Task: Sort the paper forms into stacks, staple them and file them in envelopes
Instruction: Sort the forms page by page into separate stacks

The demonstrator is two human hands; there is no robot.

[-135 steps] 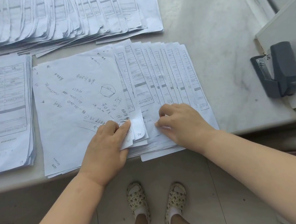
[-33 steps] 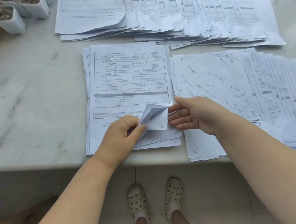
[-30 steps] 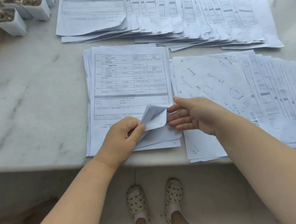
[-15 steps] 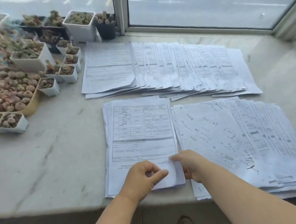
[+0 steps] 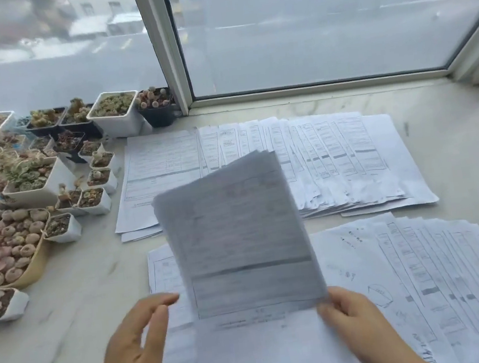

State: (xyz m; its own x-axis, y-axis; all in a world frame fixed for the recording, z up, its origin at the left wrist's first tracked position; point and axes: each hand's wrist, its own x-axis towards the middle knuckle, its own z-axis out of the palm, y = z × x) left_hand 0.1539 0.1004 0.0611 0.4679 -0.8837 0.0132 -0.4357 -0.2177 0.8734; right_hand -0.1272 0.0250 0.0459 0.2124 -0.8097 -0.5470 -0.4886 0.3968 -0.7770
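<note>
Held a few forms (image 5: 238, 240) up by one corner in the right hand (image 5: 353, 320); left hand (image 5: 136, 340) open, holding nothing; could have slipped and mixed with the stack (image 5: 165, 277) on the worktop (image 5: 56, 333).

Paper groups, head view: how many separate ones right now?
4. Far fanned row by the window; near fanned spread at right; flat stack under the hands; lifted sheaf pinched by the right hand. Lower edge cropped, more possible.

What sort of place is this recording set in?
Probably a home or small office, at a broad marble window ledge used as a desk. Potted succulents crowd its left end, fanned paper forms cover the rest, and the window overlooks a street.
</note>
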